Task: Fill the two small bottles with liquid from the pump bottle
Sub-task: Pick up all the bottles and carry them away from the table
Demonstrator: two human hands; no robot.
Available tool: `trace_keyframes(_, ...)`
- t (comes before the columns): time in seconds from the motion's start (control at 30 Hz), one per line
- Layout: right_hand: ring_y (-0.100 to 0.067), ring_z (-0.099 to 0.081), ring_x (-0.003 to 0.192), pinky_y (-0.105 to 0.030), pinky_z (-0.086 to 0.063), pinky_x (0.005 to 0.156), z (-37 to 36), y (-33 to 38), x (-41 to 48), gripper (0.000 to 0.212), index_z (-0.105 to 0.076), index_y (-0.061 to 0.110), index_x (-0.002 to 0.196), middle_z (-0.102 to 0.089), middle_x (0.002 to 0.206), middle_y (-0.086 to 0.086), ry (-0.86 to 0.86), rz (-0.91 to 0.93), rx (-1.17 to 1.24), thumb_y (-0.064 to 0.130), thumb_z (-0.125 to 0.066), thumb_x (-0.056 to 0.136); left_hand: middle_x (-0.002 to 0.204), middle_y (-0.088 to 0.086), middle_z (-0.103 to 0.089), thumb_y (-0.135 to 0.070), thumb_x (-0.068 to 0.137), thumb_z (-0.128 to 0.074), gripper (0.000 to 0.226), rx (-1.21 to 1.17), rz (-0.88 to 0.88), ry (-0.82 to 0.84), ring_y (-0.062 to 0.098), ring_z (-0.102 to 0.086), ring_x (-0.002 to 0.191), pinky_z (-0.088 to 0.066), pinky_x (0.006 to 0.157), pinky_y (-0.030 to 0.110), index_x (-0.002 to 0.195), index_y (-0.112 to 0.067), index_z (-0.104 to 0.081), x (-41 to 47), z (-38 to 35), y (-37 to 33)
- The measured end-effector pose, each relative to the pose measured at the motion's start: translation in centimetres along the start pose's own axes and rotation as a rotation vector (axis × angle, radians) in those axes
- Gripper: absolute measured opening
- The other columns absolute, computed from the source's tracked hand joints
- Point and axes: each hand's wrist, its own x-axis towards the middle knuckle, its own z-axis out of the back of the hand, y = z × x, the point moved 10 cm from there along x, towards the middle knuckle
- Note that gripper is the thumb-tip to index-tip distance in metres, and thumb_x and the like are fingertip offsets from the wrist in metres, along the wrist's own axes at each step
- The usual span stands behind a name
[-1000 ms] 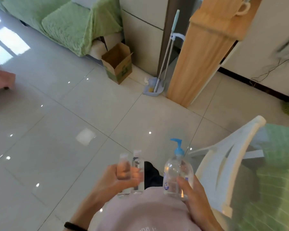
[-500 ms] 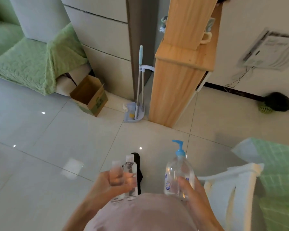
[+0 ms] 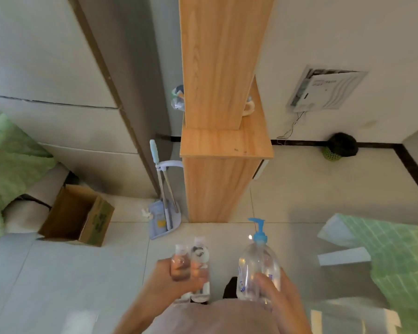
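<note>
On my feed, the left hand point(image 3: 171, 285) curls its fingers round two clear bottles held upright side by side. The outer small bottle point(image 3: 179, 262) and the inner small bottle point(image 3: 200, 257) touch each other, and their tops stand above the fingers. The right hand point(image 3: 284, 302) wraps the lower body of the pump bottle point(image 3: 257, 263), thumb across its front. It is upright, its blue pump spout pointing left toward the small bottles but apart from them. I see both hands low in front of the person's torso, above the tiled floor point(image 3: 58, 273). Beyond stand a wooden cabinet point(image 3: 217, 186), a dustpan point(image 3: 163, 221) and an open cardboard box point(image 3: 75, 213).
</note>
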Motion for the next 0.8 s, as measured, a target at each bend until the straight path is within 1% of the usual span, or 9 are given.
trace_keyframes(0.13,-0.023,-0.077,0.112,-0.058,-0.058,0.102,0.2,2.3,3.8,0.059,-0.067,0.044,0.129,-0.076,0.128,0.004,-0.084,-0.022,0.069,0.028,-0.092,0.078,0.098,0.01,-0.084,-0.003,0.079,-0.09,0.024,0.011,-0.043,0.085,0.018,-0.081,0.095,-0.062,0.08,0.027,0.101,-0.005,-0.082,4.9,0.0,-4.8)
trace_keyframes(0.2,-0.021,-0.078,0.11,-0.059,-0.057,0.104,0.2,3.5,6.2,0.05,-0.066,0.042,0.132,-0.076,0.127,0.003,-0.065,-0.008,0.057,0.031,-0.086,0.088,0.096,0.008,-0.084,-0.007,0.082,-0.089,0.018,0.033,-0.067,0.096,0.018,-0.081,0.093,-0.061,0.079,0.025,0.098,-0.012,-0.084,7.3,0.2,-6.6)
trace_keyframes(0.27,-0.019,-0.078,0.108,-0.058,-0.057,0.104,0.1,5.2,8.4,0.051,-0.065,0.043,0.134,-0.076,0.124,0.007,-0.037,0.02,0.029,0.036,-0.081,0.085,0.092,0.004,-0.084,-0.012,0.083,-0.089,0.014,0.051,-0.085,0.079,0.014,-0.081,0.089,-0.059,0.073,0.017,0.094,-0.02,-0.086,9.2,0.5,-8.3)
trace_keyframes(0.37,-0.013,-0.076,0.112,-0.052,-0.061,0.099,0.2,8.2,12.0,0.051,-0.066,0.055,0.127,-0.076,0.122,0.017,-0.01,0.053,0.029,0.04,-0.079,0.08,0.091,0.004,-0.084,-0.01,0.08,-0.091,0.015,0.03,-0.086,0.043,0.012,-0.081,0.088,-0.057,0.071,0.014,0.091,-0.02,-0.086,12.0,1.0,-10.4)
trace_keyframes(0.43,-0.016,-0.079,0.107,-0.041,-0.066,0.087,0.2,10.6,14.5,0.057,-0.066,0.051,0.128,-0.079,0.117,0.009,0.024,0.07,0.033,0.043,-0.084,0.074,0.092,0.004,-0.084,-0.007,0.078,-0.092,0.019,0.014,-0.082,-0.009,0.014,-0.081,0.089,-0.058,0.073,0.016,0.091,-0.019,-0.086,13.8,1.5,-11.8)
trace_keyframes(0.5,-0.009,-0.079,0.1,-0.026,-0.063,0.076,0.3,13.1,17.2,0.068,-0.064,0.048,0.129,-0.081,0.11,0.009,0.063,0.085,0.01,0.05,-0.088,0.066,0.093,0.005,-0.084,-0.006,0.077,-0.092,0.021,0.01,-0.105,-0.059,0.017,-0.081,0.091,-0.06,0.076,0.021,0.093,-0.018,-0.085,15.8,1.9,-13.7)
trace_keyframes(0.57,-0.002,-0.076,0.102,-0.022,-0.058,0.079,0.6,15.7,20.1,0.068,-0.062,0.057,0.125,-0.079,0.112,0.018,0.088,0.121,-0.063,0.056,-0.088,0.062,0.091,0.005,-0.084,-0.005,0.077,-0.092,0.021,0.01,-0.155,-0.124,0.016,-0.081,0.088,-0.06,0.073,0.02,0.091,-0.019,-0.085,17.6,2.4,-16.2)
trace_keyframes(0.67,-0.004,-0.076,0.101,-0.017,-0.06,0.071,0.7,19.1,24.7,0.071,-0.06,0.061,0.12,-0.075,0.113,0.022,0.126,0.176,-0.125,0.044,-0.089,0.057,0.082,0.002,-0.082,-0.003,0.076,-0.092,0.02,0.017,-0.26,-0.212,0.009,-0.08,0.079,-0.058,0.068,0.017,0.086,-0.019,-0.084,20.3,3.0,-20.5)
trace_keyframes(0.8,-0.006,-0.076,0.103,-0.019,-0.061,0.073,-0.1,22.2,29.8,0.071,-0.064,0.051,0.123,-0.076,0.116,0.017,0.181,0.244,-0.208,0.02,-0.094,0.066,0.071,-0.006,-0.078,-0.011,0.073,-0.095,0.021,0.051,-0.35,-0.271,0.001,-0.075,0.067,-0.056,0.061,0.015,0.077,-0.023,-0.079,24.6,3.7,-24.7)
